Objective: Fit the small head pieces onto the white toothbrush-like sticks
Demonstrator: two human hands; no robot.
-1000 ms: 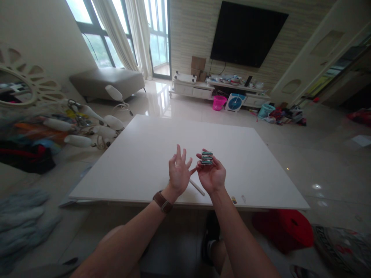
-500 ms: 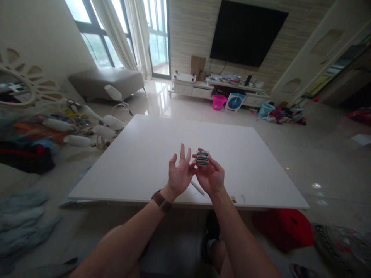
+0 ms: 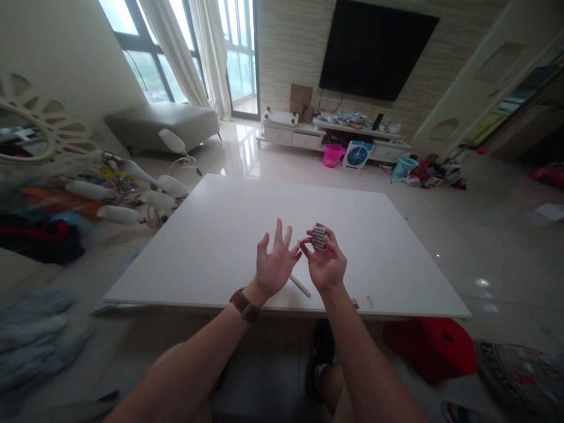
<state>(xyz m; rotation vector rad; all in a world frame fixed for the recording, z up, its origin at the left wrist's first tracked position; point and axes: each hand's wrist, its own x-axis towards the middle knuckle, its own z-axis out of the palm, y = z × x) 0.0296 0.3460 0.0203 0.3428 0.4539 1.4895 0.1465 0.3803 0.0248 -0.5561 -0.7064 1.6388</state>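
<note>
My right hand [image 3: 326, 269] pinches a small pack of three silver-and-green bars [image 3: 319, 237] above the white table. The bars lie one above another in a short stack, and what kind of thing they are is too small to tell. My left hand [image 3: 274, 267] is held palm up beside it, fingers spread, with nothing in it. The fingertips of both hands come close together; whether they touch I cannot tell. On the tabletop below lies a thin pale stick [image 3: 300, 286], partly behind my left hand. Near the front edge are a small yellow-and-dark piece [image 3: 355, 304] and a clear piece [image 3: 369, 302].
The white table [image 3: 185, 252] spans the space before me. Left of it stands a lamp with several white shades [image 3: 173, 141]. A red stool [image 3: 434, 349] sits below the right front edge. Farther off are a pink basket [image 3: 333, 155], a box fan [image 3: 358, 155] and a low cabinet [image 3: 307, 141].
My right hand has shifted slightly right, away from my left, and turned the pack so its bars now face me at an angle. My left hand has barely moved.
</note>
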